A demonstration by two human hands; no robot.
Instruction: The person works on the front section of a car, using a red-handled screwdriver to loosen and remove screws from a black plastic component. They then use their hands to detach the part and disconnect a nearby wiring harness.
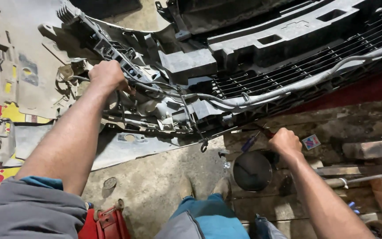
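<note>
Concrete floor lay under a grey car bumper (253,48), stretched left to right. His left hand (108,75) was clamped on its wiring (226,101) at the left end, the nearer reach. His right hand (284,141) was closed round a screwdriver (250,142) just below the bumper, beside a round black lid (252,170).

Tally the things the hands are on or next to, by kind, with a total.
Bumper, gripped by the left hand: 1
Wiring loom along the bumper: 1
Screwdriver by the right hand: 1
Round black lid beside the right hand: 1
Total: 4
</note>
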